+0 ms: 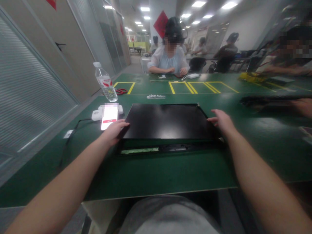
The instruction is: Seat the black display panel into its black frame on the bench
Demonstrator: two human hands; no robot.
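Note:
A glossy black screen panel (163,123) lies between my two hands, its near edge seemingly raised. Under that edge shows a dark frame (190,147) with a green circuit board (140,150) at its left. My left hand (115,130) holds the panel's left edge, thumb and fingers closed on it. At the opposite side, my right hand (221,122) grips the right edge, its index finger reaching slightly out above. The undersides of both hands are partly hidden.
Left of the panel are a lit phone (109,117), a white power strip (96,115) and a water bottle (106,83). Red scissors (122,91) lie behind. Small white pieces (156,96) sit beyond the panel. A person (169,55) sits opposite; another works at right.

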